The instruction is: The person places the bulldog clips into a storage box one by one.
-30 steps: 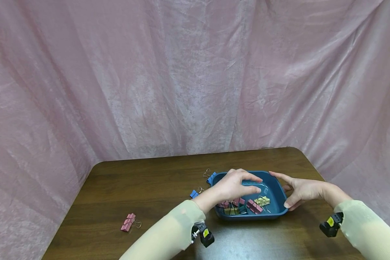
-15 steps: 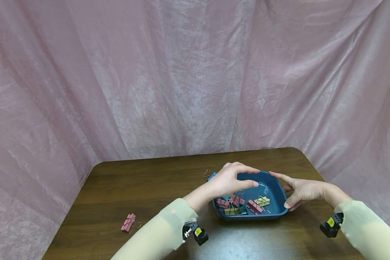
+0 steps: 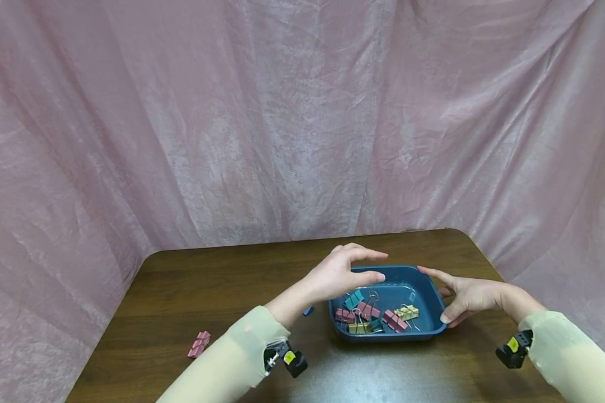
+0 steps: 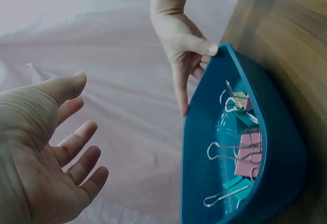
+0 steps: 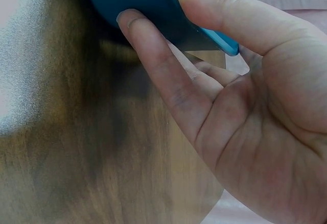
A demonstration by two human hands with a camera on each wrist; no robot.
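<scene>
Your right hand (image 3: 471, 296) is gripping the blue tray (image 3: 426, 294) at its three o'clock end, thumb over the rim; your left hand (image 3: 333, 274) is hovering, spread wide, near ten o'clock. Inside, binder clips (image 3: 395, 321) are lying from four round to nine, and a pink clip (image 3: 198, 345) is resting well apart, out toward nine, on the table (image 3: 232, 291).

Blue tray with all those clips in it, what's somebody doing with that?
A person is holding the blue tray at its right end with the right grip. Their left grip is empty, held up by the tray's far left corner. Pink, yellow and teal binder clips lie in the tray. Another pink clip is out on the table, partly hidden by the left sleeve.
</scene>
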